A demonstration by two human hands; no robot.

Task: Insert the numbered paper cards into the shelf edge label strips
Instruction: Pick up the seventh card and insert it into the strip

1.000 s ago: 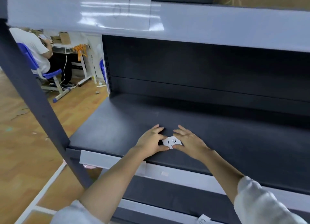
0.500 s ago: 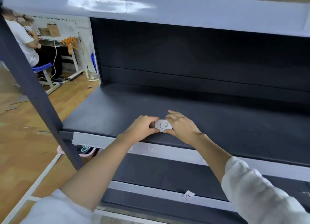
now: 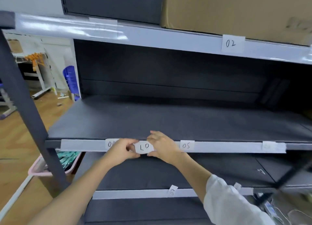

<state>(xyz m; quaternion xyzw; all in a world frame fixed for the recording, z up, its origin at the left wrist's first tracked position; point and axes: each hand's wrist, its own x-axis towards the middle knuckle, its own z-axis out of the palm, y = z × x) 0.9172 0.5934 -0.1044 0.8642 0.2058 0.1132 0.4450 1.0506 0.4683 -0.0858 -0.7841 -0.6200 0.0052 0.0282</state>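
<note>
A small white paper card [image 3: 144, 147] with handwriting that reads "L0", upside down, is pinched between my left hand [image 3: 123, 150] and my right hand [image 3: 162, 145]. Both hands hold it in front of the middle shelf's label strip [image 3: 219, 146]. In that strip a card marked 04 [image 3: 111, 143] sits just left of my left hand and a card marked 05 [image 3: 186, 145] just right of my right hand. A blurred card [image 3: 268, 145] sits further right. The upper strip [image 3: 168, 37] holds a card marked 02 [image 3: 231, 43]. A loose card [image 3: 172, 190] leans at the lower strip [image 3: 135, 193].
A large cardboard box [image 3: 236, 10] stands on the top shelf at right. The dark shelf upright [image 3: 25, 103] slants down the left side. A pink bin [image 3: 50, 167] with green items stands on the wooden floor below left. Cables lie at the bottom right.
My hands have drawn the card back from the shelf surface to the front edge, level with the label strip. My view has pulled back and tilted up, showing the strips and their cards.
</note>
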